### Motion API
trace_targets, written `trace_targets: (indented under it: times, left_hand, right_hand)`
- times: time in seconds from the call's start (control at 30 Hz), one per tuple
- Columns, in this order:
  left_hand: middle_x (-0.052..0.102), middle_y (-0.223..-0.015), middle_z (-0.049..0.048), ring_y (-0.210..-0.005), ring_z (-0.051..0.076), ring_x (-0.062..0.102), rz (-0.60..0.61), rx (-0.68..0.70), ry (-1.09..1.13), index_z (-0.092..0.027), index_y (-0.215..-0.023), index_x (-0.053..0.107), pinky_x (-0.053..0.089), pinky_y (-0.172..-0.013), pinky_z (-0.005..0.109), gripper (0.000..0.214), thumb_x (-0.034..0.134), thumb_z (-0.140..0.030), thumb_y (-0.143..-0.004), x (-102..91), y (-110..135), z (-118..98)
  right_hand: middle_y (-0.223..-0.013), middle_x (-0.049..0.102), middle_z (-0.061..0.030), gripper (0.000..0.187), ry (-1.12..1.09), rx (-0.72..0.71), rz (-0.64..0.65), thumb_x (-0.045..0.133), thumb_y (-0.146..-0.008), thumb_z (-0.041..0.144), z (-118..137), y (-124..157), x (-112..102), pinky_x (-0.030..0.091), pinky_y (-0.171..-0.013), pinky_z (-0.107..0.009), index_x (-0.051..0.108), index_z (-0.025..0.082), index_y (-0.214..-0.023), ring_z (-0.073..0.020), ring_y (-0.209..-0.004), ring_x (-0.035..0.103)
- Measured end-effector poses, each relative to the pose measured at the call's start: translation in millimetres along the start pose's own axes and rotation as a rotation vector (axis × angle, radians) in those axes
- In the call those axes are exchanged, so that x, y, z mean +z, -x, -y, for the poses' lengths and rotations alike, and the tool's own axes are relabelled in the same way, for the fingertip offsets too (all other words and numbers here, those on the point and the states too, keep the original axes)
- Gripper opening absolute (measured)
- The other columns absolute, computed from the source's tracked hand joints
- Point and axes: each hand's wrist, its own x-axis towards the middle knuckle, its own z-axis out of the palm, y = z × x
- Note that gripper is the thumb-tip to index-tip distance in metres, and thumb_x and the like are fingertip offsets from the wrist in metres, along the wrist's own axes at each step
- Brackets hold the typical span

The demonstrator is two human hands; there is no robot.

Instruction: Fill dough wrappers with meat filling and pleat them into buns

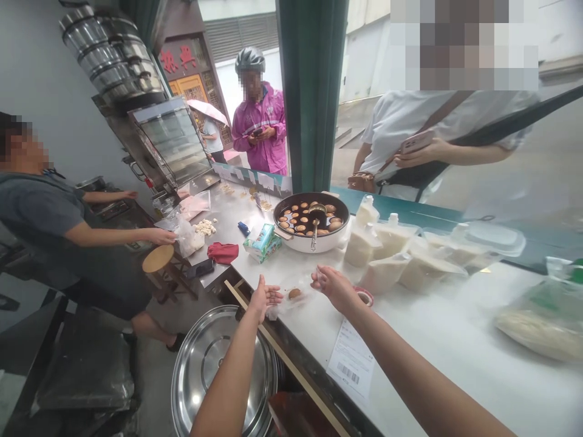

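A thin clear plastic bag (294,301) lies on the white counter (410,328) with one brown egg (294,294) inside it. My left hand (264,298) grips the bag's left edge, thumb up and fingers curled. At the bag's right edge my right hand (332,284) pinches the plastic. Behind them stands a white-walled pan (312,243) of dark broth with several brown eggs and a metal ladle (316,220).
Several pouches of white liquid (387,249) stand right of the pan. A red-rimmed tape roll (365,296), a paper receipt (351,359), a red cloth (223,252) and a green packet (263,241) lie nearby. A big steel lid (204,370) sits below. A seated person (50,230) works at left; two people stand outside.
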Motion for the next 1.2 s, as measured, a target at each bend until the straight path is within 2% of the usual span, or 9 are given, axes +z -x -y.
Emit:
trace_targets:
  times: [0.1,0.23,0.33,0.5,0.67,0.83,0.93,1.07,1.2]
  left_hand:
    - [0.058,-0.071,0.0106,-0.062,0.016,0.052,0.023,0.064,0.211,-0.007,-0.086,0.061,0.040,-0.066,0.030,0.068,0.029,-0.066,-0.075,-4.5,11.3,-7.7]
    - [0.058,-0.080,0.0067,-0.071,0.014,0.053,0.136,0.209,0.499,-0.014,-0.095,0.059,0.042,-0.077,0.032,0.052,0.034,-0.057,-0.079,5.8,41.4,-38.0]
    - [0.059,-0.082,0.0070,-0.074,0.016,0.054,0.331,0.210,0.707,-0.013,-0.096,0.059,0.040,-0.085,0.039,0.045,0.041,-0.051,-0.079,34.6,67.4,-60.5]
    - [0.060,-0.088,0.0098,-0.083,0.022,0.054,0.519,0.046,0.561,-0.013,-0.095,0.060,0.037,-0.087,0.048,0.053,0.036,-0.057,-0.078,111.7,101.9,-72.4]
    - [0.060,-0.092,0.0100,-0.088,0.022,0.053,0.676,-0.103,0.397,-0.014,-0.095,0.060,0.039,-0.084,0.044,0.057,0.033,-0.061,-0.077,182.2,118.5,-51.2]
    - [0.059,-0.095,0.0110,-0.091,0.023,0.052,0.781,-0.249,0.379,-0.013,-0.097,0.059,0.040,-0.084,0.042,0.054,0.038,-0.058,-0.077,234.8,128.4,-11.0]
    - [0.059,-0.097,0.0121,-0.091,0.024,0.052,0.840,-0.331,0.337,-0.011,-0.100,0.058,0.040,-0.083,0.043,0.055,0.039,-0.057,-0.077,260.6,138.5,14.2]
    - [0.058,-0.098,0.0142,-0.092,0.028,0.052,0.879,-0.409,0.323,-0.010,-0.100,0.058,0.039,-0.083,0.048,0.060,0.037,-0.060,-0.076,276.6,153.8,39.9]
    - [0.058,-0.100,0.0149,-0.097,0.030,0.050,0.895,-0.527,0.452,-0.012,-0.100,0.058,0.031,-0.089,0.056,0.060,0.036,-0.062,-0.076,268.9,163.0,60.1]
  right_hand:
    - [-0.060,0.052,0.0027,0.025,-0.094,0.000,0.071,0.062,-0.069,0.036,8.3,10.9,-2.4,0.042,-0.055,-0.023,0.045,0.019,-0.074,-0.0075,-0.050,0.047]
    - [-0.076,0.060,-0.0018,0.024,-0.122,-0.071,0.133,0.057,-0.073,0.028,27.1,37.0,-10.3,0.046,-0.064,-0.028,0.047,0.020,-0.094,-0.0111,-0.062,0.056]
    - [-0.096,0.060,-0.0090,0.037,-0.028,-0.188,0.202,0.052,-0.072,0.020,44.4,71.6,-16.0,0.049,-0.061,-0.030,0.043,0.021,-0.108,-0.0191,-0.082,0.059]
    - [-0.121,0.048,-0.0103,0.052,0.210,-0.447,0.325,0.047,-0.070,0.012,60.2,134.8,-19.3,0.053,-0.057,-0.030,0.038,0.025,-0.119,-0.0252,-0.109,0.047]
    - [-0.128,0.041,-0.0077,0.051,0.296,-0.596,0.148,0.045,-0.073,0.012,61.2,177.1,-44.4,0.055,-0.061,-0.028,0.039,0.026,-0.121,-0.0227,-0.116,0.039]
    - [-0.112,0.050,-0.0072,0.058,0.208,-0.544,0.015,0.055,-0.072,0.019,56.8,215.5,-91.9,0.053,-0.051,-0.022,0.032,0.027,-0.126,-0.0199,-0.099,0.050]
    - [-0.101,0.052,-0.0046,0.064,0.191,-0.494,-0.038,0.060,-0.069,0.020,49.4,234.5,-109.7,0.051,-0.050,-0.021,0.031,0.028,-0.125,-0.0162,-0.085,0.054]
    - [-0.089,0.052,-0.0010,0.064,0.208,-0.413,-0.109,0.064,-0.063,0.021,36.7,248.8,-125.1,0.043,-0.042,-0.020,0.035,0.026,-0.120,-0.0113,-0.063,0.053]
    - [-0.064,0.042,0.0057,0.053,0.273,-0.550,-0.389,0.063,-0.066,0.024,30.8,255.5,-143.8,0.038,-0.049,-0.021,0.041,0.022,-0.114,-0.0084,-0.056,0.043]
